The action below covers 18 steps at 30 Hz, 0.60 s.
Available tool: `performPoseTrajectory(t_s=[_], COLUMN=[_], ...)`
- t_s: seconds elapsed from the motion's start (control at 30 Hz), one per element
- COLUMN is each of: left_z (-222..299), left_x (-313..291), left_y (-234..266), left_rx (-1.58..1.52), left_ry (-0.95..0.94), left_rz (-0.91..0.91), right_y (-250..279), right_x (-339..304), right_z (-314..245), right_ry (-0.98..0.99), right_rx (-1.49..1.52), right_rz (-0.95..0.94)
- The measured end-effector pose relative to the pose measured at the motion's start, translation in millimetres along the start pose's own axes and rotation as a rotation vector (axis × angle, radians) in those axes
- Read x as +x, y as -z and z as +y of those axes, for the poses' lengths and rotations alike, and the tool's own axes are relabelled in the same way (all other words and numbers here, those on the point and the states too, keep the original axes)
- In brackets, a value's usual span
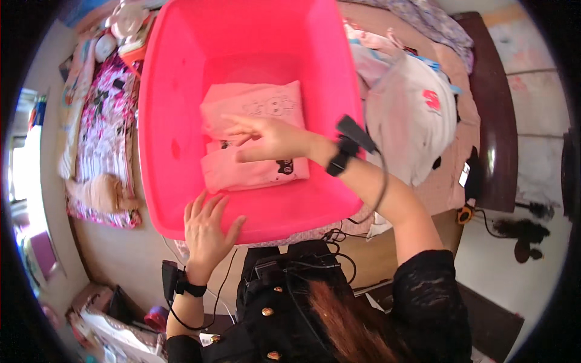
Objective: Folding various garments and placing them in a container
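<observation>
A large bright pink plastic tub (175,115) stands in front of me on the bed. Two folded pink garments lie on its bottom, one beyond the other. The far garment (275,106) bears a line-drawn print; the near garment (242,176) has a dark cartoon print. My right hand (266,139) reaches into the tub over both garments, fingers stretched out, holding nothing. Whether its fingers touch the cloth I cannot tell. My left hand (209,224) lies with fingers spread on the tub's near rim, toward the left corner.
Right of the tub, a pile of white clothing (408,115) lies on the pink bed cover (463,136). A flowered cloth (106,130) with folded items is at the left. Black cables (342,242) hang near the tub's front edge. A dark wooden board (493,115) borders the bed.
</observation>
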<state>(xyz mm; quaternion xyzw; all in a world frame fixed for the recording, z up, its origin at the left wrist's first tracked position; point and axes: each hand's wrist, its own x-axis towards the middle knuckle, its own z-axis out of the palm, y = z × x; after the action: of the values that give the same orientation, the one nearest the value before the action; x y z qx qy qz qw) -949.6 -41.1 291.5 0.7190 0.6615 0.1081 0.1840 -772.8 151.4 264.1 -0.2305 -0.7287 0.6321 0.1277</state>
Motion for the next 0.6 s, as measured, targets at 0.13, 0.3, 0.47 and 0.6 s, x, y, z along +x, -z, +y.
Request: performPoseTrajectory(t_s=[0.13,0.3,0.47,0.6], left_z=[-3.4,9.3,66.1,137.0], left_x=[-3.4,-11.2,-34.3,-60.8], left_y=[-3.1,-2.6,-11.4,-33.8], left_rx=[-0.033,-0.287,-0.473,-0.539], left_ry=[-0.021,0.058,0.09,0.114], left_rz=[0.072,0.318,0.538,0.591], right_y=[43.7,99.0,194.6,294.8], right_x=[-122.5,-273.9,-379.8,-403.3], right_z=[-51.2,-9.4,85.2,137.1], right_ry=[0.084,-0.229,-0.289,-0.299], right_rx=[0.213,-0.006,-0.423,-0.914], right_rz=[0.405,1.262,1.518,1.503])
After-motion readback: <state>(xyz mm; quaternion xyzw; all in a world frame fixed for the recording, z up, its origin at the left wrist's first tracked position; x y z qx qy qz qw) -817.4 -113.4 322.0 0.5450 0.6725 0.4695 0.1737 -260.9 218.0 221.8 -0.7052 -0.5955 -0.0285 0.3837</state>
